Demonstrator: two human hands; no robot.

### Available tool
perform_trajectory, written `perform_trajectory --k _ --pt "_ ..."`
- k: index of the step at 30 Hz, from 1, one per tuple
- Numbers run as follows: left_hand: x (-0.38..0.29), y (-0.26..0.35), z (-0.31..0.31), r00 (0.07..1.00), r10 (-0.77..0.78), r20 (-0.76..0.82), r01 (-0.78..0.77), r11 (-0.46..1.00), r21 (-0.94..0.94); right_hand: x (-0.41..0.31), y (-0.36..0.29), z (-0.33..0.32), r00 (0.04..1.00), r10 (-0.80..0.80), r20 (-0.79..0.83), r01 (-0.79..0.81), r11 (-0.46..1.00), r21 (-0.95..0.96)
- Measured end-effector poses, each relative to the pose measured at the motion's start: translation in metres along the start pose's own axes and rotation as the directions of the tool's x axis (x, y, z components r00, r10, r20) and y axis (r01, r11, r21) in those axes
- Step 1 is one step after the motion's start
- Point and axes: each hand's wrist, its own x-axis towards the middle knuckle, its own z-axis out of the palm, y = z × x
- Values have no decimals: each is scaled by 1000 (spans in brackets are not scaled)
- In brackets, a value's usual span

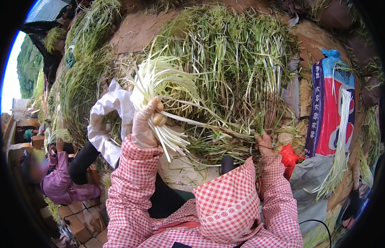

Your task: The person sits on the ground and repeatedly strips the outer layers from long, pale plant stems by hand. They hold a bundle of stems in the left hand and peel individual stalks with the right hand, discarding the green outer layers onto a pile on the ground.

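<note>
My left hand [148, 123], in a thin pale glove, is closed around a bunch of blanched chives [158, 77]. Their pale yellow leaves fan out above the fist, and the white stalk ends stick out below it. A few stalks with brown, withered strips [232, 132] stretch from this bunch across to the right. My bare right hand [264, 143] pinches the far end of those strips. Just beyond both hands lies a wide heap of green and white chives [223, 59]. Loose trimmings [220, 147] are scattered between my hands.
A second chive heap [84, 55] rises at the left, near a crumpled white plastic sack [110, 107]. Cleaned white chives [344, 124] lie across a printed red and blue sack [327, 102] at right. A red plastic bag [288, 158] sits beside my right sleeve. Another person [62, 176] sits at left.
</note>
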Motion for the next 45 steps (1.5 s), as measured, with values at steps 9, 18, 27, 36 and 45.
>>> perform_trajectory --k 9,18,27,36,45 --pt "-21 76 -24 988 18 151 9 985 -175 2 10 -91 982 21 -187 -140 743 -655" --pt "-17 60 -27 967 11 255 58 963 -261 -34 -155 -73 962 271 32 89 -200 -976" --pt "-17 39 -16 957 -67 281 168 921 -353 -38 -249 109 661 -475 580 741 533 -408" --pt "-15 61 -49 979 36 202 27 953 -301 -34 -157 88 740 71 669 -259 948 187" --pt "-19 80 -58 932 -9 362 117 954 -277 -44 -131 -18 894 -377 243 392 394 -831"
